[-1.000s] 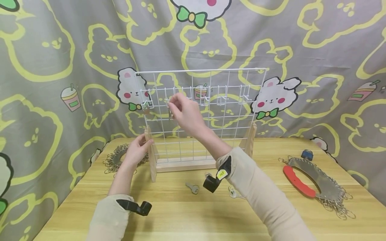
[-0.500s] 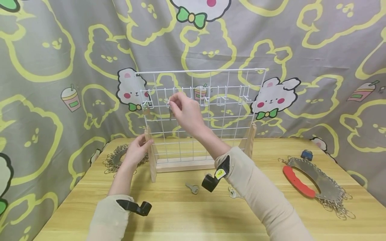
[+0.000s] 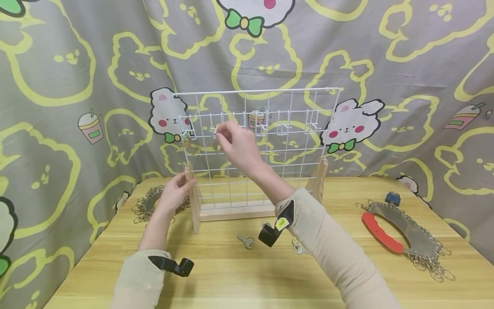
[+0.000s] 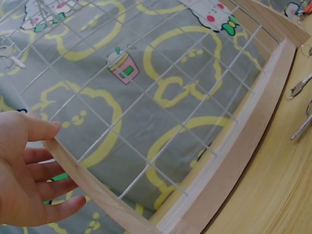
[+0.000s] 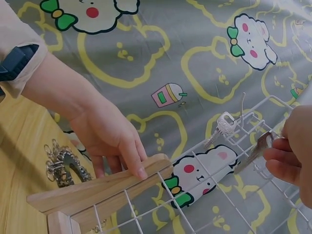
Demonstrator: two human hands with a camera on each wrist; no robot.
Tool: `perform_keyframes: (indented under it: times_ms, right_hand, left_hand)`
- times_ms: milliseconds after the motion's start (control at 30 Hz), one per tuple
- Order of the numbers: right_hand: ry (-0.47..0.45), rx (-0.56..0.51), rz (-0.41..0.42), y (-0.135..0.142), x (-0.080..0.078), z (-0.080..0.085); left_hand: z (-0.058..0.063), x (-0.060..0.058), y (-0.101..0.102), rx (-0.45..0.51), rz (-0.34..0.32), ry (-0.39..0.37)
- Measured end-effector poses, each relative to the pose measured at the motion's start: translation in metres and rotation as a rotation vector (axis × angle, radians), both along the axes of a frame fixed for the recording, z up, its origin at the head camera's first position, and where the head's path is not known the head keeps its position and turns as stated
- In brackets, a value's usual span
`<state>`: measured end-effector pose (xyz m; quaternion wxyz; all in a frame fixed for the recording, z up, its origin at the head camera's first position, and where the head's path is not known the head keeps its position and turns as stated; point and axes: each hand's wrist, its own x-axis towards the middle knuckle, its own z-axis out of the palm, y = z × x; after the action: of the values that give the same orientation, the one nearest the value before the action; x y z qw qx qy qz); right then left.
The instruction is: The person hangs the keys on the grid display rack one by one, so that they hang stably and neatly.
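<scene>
My left hand (image 3: 175,195) holds the left wooden upright (image 3: 194,201) of a white wire grid rack (image 3: 266,163), its thumb on the near edge and its other fingers behind. At the grid's upper left, my right hand (image 3: 239,146) pinches a metal key (image 5: 256,152) between thumb and fingers, right beside a white wire hook. The fingers hide where key and hook meet. One silver key (image 5: 225,124) hangs from the leftmost hook. On the table in front of the rack lie a key (image 3: 247,242) and another key (image 3: 298,247), partly behind the right sleeve.
White hooks (image 3: 283,128) line the grid to the right of the hand. A metal plate edged with wire rings, with a red handle (image 3: 382,234), lies at right, near a small blue object (image 3: 393,198). A similar ringed plate (image 3: 148,205) lies behind the left hand.
The key in my right hand has turned slightly, showing more of its lighter face below the fingers. The right hand stays by the same hook; the left hand has not moved.
</scene>
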<state>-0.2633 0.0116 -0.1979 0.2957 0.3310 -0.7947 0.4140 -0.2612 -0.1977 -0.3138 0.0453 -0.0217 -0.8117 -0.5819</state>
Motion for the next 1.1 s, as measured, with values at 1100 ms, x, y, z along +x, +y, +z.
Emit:
perform_keyframes:
  times_ms: [1100]
  right_hand:
    - [-0.355,-0.003,0.164,0.057,0.012,-0.099]
  left_hand:
    - [0.023,0.006,0.004,0.01,0.07,0.084]
